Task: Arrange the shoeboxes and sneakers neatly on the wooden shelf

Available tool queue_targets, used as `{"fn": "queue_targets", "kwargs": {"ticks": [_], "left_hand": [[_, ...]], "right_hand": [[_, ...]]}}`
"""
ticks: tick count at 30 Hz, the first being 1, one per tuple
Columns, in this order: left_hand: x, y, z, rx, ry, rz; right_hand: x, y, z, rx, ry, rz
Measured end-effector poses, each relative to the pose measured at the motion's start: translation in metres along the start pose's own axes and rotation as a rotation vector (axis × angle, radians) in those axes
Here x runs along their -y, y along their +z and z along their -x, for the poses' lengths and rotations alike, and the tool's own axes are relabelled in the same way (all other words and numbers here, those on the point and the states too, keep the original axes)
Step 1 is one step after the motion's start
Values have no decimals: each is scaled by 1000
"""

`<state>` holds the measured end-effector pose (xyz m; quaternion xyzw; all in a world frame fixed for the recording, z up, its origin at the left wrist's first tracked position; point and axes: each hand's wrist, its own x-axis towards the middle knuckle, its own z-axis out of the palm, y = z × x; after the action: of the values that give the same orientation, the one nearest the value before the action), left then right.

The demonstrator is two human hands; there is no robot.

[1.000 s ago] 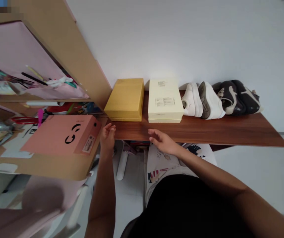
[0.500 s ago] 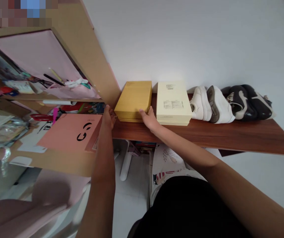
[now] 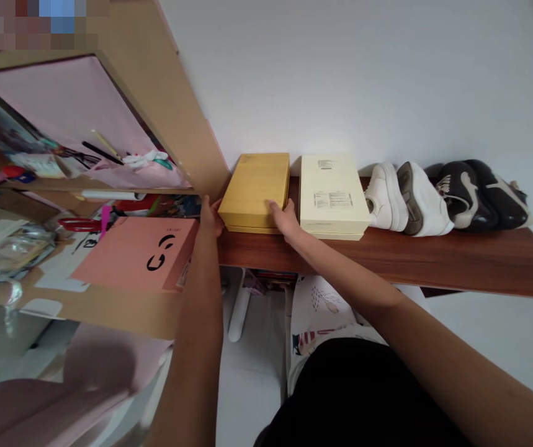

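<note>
A yellow lidded box lies flat on the dark wooden shelf board, against the wall. My left hand is at its left side, fingers against the lower edge. Around its right front corner is my right hand, with the thumb on top and the fingers down the right side. Just right of that hand lies a cream box with printed labels. White shoes stand beside the cream box, and black shoes are farther right.
On the left, a desk holds a pink box, papers and plastic packaging. Its tan side panel rises beside the yellow box. A pink chair stands at the lower left.
The whole view has shifted slightly, so the boxes and shoes appear a little farther right. Both hands remain on the sides of the yellow box.
</note>
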<state>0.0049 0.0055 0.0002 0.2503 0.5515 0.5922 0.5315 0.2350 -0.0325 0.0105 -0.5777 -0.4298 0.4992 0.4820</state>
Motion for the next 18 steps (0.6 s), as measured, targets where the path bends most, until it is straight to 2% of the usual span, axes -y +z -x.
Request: {"fn": "queue_targets", "kwargs": {"ticks": [5,10,16,18], "left_hand": [[13,6,-1,67,-21,119],[23,13,8,103,-25,176],[7,4,19,107,-34,143],[-2,0,20,82,-32,134]], "right_hand": [[-5,3,2,17,102,-112],[-12,4,7,37,77,-94],[-17,0,15,99,109,-102],[-21,0,16,126,65,-112]]}}
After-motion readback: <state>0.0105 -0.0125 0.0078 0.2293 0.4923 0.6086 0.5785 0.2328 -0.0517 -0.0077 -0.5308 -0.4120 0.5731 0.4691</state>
